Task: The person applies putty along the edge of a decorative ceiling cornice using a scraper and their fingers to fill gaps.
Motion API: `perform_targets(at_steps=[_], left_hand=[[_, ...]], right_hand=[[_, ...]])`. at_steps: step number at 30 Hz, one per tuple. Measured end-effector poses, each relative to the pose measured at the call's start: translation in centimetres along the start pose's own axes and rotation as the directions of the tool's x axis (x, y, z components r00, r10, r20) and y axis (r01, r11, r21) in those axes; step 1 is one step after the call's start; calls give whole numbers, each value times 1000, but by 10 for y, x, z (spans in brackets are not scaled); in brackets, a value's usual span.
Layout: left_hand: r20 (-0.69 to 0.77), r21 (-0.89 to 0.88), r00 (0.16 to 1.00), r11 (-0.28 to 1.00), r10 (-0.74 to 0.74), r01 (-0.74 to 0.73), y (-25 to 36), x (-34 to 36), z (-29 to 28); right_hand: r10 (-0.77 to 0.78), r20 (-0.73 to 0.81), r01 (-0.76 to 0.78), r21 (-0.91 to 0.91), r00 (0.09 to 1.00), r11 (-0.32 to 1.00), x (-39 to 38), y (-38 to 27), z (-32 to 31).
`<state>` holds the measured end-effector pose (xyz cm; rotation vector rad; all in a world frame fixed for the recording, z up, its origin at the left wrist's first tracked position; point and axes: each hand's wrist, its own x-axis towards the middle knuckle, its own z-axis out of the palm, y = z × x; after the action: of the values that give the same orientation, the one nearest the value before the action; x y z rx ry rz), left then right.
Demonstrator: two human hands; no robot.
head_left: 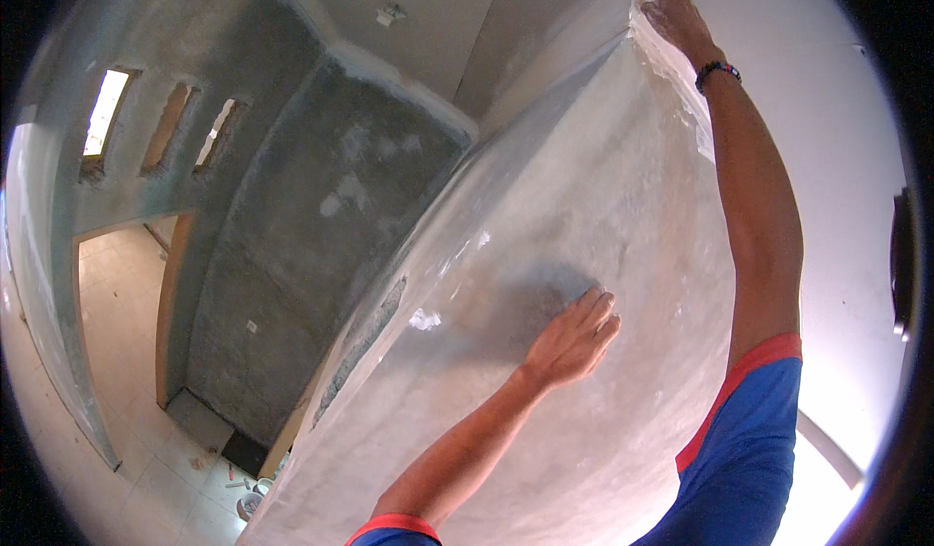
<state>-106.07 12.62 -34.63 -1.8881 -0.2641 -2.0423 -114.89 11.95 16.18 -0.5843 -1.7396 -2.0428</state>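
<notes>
A smeared grey-white plastered wall [545,215] fills the middle of the head view. My left hand [574,337] is in front of it at mid-height, fingers curled in, with nothing visible in them; its shadow falls on the plaster beside it. High up, my right hand [676,22] reaches to the top of this wall, where it meets the white ceiling [817,69]. Those fingers are bent together against the wet-looking white filler [686,89] along the joint. What they grip is too small and hidden to name. A dark beaded bracelet [717,74] circles my right wrist.
Beyond the plastered wall's edge lies a room with a dark grey wall [311,225], narrow window openings [105,113] and a doorway [165,312]. Buckets [251,502] stand on the tiled floor [161,478] far below. A ceiling fitting [390,14] hangs overhead.
</notes>
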Motion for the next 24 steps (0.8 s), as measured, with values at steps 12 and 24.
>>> perform_targets(at_steps=[12,24], left_hand=[[17,38,1000,999,-15,14,2,-1,-1],[-9,28,1000,1000,7,-7,1,0,-1]], right_hand=[[-71,263,57,59,962,997,2,3,-21],[-275,-84,264,-129,958,956,-5,-6,-29]])
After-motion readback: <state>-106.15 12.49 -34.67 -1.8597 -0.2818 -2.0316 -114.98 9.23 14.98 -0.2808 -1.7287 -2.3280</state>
